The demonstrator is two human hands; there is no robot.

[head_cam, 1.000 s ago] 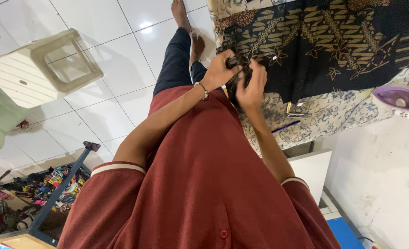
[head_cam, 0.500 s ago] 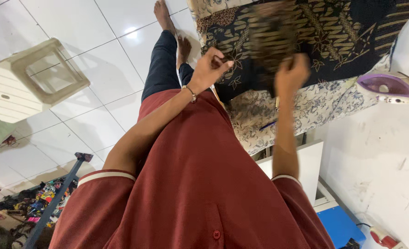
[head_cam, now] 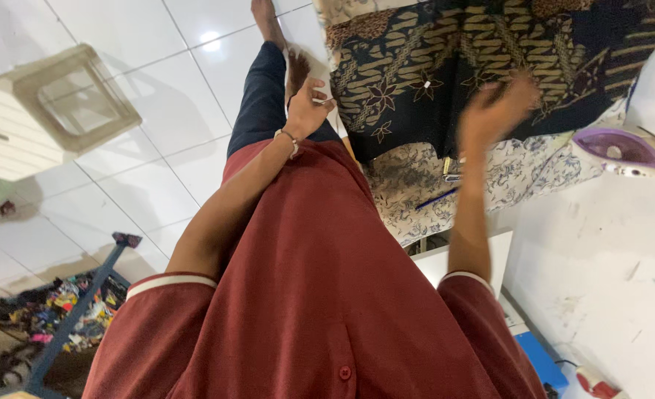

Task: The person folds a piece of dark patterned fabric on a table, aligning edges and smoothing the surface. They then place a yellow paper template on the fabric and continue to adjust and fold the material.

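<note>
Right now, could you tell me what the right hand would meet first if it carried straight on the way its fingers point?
The right hand is blurred, fingers pointing over the dark patterned cloth. Going straight on, it would most likely meet that cloth first, though how far above it the hand hovers is unclear.

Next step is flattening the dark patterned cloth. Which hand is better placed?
Probably the right hand: it is over the middle of the dark patterned cloth, though it is blurred. The left hand sits off at the cloth's near edge with its fingers curled.
</note>
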